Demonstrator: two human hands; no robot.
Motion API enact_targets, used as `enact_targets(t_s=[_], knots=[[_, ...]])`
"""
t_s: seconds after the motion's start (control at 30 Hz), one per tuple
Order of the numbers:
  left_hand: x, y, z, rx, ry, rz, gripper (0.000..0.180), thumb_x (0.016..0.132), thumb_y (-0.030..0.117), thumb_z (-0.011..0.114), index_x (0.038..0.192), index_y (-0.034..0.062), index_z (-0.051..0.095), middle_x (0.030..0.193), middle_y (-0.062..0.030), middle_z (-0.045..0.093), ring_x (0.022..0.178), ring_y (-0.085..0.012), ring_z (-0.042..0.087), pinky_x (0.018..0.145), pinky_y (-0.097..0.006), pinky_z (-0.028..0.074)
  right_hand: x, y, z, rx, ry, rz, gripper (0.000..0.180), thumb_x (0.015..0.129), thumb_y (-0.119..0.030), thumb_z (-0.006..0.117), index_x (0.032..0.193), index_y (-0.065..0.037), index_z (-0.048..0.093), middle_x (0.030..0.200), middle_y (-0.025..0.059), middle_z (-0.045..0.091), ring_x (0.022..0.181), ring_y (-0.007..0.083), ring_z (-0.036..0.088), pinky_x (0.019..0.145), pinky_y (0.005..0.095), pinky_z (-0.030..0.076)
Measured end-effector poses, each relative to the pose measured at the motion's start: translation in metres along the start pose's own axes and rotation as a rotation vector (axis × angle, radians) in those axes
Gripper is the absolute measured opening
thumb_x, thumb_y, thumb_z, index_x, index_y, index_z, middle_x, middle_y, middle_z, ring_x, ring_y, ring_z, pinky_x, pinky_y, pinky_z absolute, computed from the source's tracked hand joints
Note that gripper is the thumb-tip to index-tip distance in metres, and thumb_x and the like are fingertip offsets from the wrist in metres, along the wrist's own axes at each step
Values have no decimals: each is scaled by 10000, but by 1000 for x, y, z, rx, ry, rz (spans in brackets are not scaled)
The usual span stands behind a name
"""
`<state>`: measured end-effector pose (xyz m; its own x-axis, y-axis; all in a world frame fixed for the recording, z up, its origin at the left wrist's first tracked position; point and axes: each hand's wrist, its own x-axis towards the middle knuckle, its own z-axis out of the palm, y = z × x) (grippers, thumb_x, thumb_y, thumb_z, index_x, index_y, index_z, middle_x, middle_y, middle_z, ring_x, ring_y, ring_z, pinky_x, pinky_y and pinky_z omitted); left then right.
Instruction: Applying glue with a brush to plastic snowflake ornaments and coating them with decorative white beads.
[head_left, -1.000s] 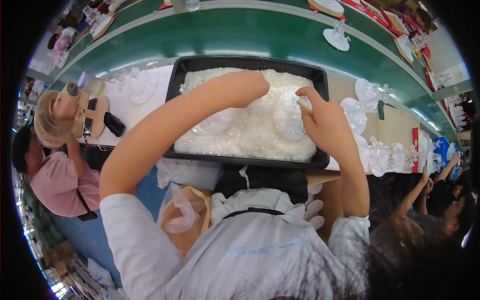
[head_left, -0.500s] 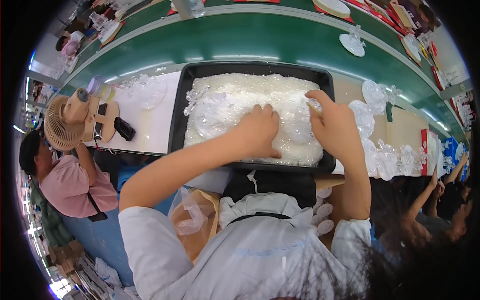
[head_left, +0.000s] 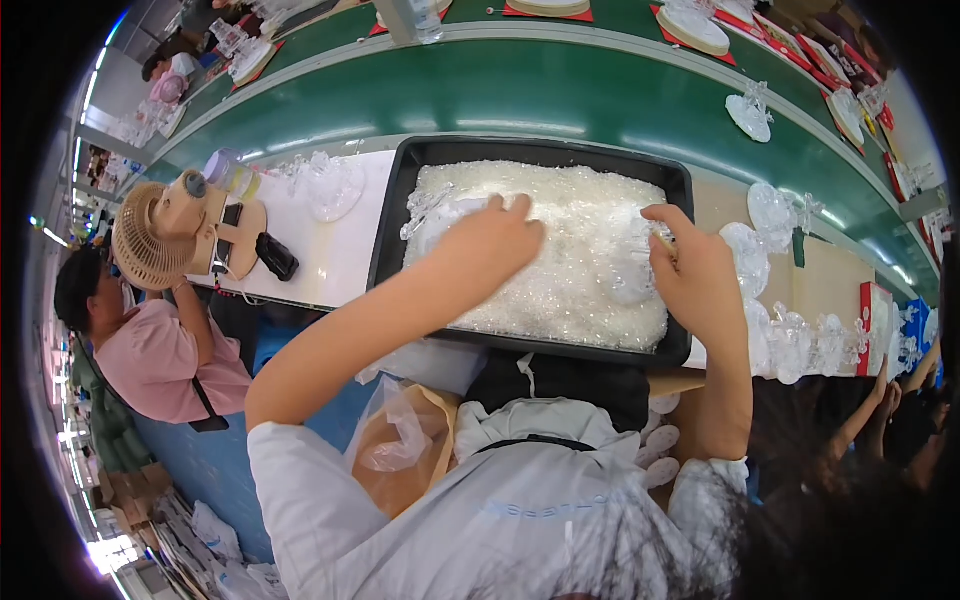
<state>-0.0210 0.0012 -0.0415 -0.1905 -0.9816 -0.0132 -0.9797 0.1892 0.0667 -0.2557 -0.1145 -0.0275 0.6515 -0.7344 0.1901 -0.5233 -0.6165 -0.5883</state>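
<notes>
A black tray holds a deep layer of shiny white granules. My left hand reaches over the granules left of the middle, palm down, fingers a little apart, with nothing seen in it. Beside it a clear plastic piece lies partly sunk in the granules, partly hidden by my hand. On the tray's right side my right hand is closed, with a thin yellowish stick-like thing between thumb and index finger. A clear round-based piece lies in the granules right against these fingers.
Left of the tray are a beige fan, a black object and a lidded jar. Several clear pieces line the right side. A green conveyor belt runs behind. A person in pink sits at the left.
My left hand has slid left across the granules, toward the left clear piece. My right hand keeps its place by the right piece. The whole view has shifted slightly.
</notes>
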Motion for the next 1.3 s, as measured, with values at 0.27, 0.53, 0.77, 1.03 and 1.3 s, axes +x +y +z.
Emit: enact_targets(t_s=[0.27,0.53,0.77,1.03,1.3], knots=[[-27,10,-20,287,-21,105,371,737,155,737,1074,47,624,1187,-158,564,1128,-313,543,923,-401,461,2,3,-1,-13,16,-45,243,881,-68,599,1122,-101,618,522,187,489,470,351,525,478,419,374],[10,29,35,-109,-172,256,486,738,168,748,1189,87,587,1225,-164,528,1107,-331,557,839,-423,548,6,0,-3,-5,27,26,237,897,-72,592,1130,-81,637,555,168,532,459,232,517,485,353,386],[-10,19,37,-78,-272,347,88,773,101,633,825,34,608,1060,-121,550,971,-295,596,756,-356,565,6,-3,-3,33,-30,95,226,905,-64,580,1123,-63,638,547,142,515,462,176,487,478,333,370],[-78,-12,-12,-27,5,6,212,772,70,626,983,49,612,1161,-111,565,1072,-289,572,782,-350,554,5,-1,-2,28,-13,40,255,885,-62,589,1136,-89,625,542,173,523,452,291,513,477,366,372],[-88,-35,-15,-121,277,-9,344,719,75,767,1033,68,627,1128,-117,604,970,-295,620,739,-365,547,1,5,1,43,23,19,282,865,-58,593,1141,-107,625,557,189,528,490,340,546,498,403,399]])
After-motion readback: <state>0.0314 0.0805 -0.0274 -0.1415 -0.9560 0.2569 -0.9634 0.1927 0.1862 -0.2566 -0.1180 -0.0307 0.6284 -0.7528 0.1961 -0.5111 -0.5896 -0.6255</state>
